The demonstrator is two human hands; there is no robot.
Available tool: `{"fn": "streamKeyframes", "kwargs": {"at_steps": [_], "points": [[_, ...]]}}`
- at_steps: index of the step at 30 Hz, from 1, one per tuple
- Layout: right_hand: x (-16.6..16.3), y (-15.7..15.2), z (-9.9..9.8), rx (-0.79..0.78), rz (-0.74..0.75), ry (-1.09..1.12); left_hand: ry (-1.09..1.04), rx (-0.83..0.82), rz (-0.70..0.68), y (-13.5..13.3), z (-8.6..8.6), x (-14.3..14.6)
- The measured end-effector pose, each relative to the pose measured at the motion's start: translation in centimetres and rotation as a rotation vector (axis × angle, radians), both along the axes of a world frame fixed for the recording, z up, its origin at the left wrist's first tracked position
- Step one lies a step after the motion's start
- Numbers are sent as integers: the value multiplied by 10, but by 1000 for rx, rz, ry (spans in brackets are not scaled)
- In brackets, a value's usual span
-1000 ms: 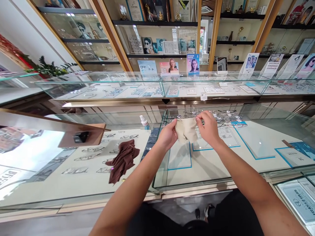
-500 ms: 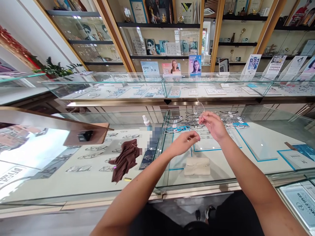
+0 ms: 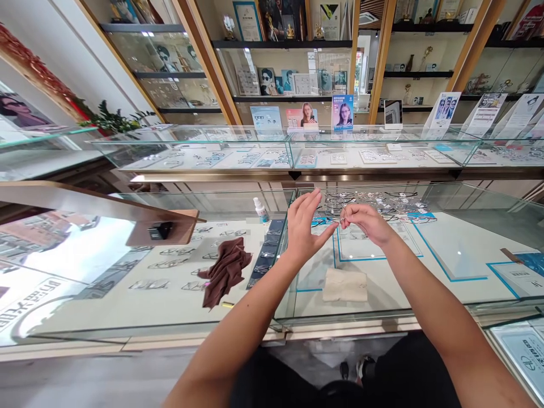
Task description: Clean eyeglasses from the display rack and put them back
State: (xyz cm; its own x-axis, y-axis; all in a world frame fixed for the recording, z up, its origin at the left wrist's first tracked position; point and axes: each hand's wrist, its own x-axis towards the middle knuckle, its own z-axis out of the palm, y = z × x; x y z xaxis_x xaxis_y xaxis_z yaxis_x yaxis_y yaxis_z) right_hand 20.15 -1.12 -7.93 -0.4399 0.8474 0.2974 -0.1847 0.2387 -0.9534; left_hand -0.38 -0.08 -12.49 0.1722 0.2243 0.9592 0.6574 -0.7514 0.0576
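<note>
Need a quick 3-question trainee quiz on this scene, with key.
1. True or false: the right hand is clear of the beige cloth.

2. How is the left hand posed?
(a) clenched in a fist
(b) fingers spread
(c) wrapped round the beige cloth

3. Fill in "nearer to" or "farther from": the spray bottle stands ___ the person than the brown cloth does.

Key: 1 true; 2 b; 3 farther from.

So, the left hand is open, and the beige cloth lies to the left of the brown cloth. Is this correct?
Not quite: the head view shows the beige cloth to the right of the brown cloth. The left hand is indeed open.
</note>
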Motion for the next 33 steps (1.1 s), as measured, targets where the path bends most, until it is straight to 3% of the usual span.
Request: {"fn": "streamKeyframes", "kwargs": {"at_steps": [11, 19, 27, 33], "points": [[3, 3, -4, 77, 76, -68, 12, 28, -29, 0, 2, -4], [3, 0, -2, 127, 52, -91, -5, 90, 5, 0, 2, -5], [5, 3, -4, 237, -230, -37, -46, 223, 148, 5, 3, -11], [8, 2, -7, 371, -345, -118, -89, 184, 155, 10, 0, -14]]}}
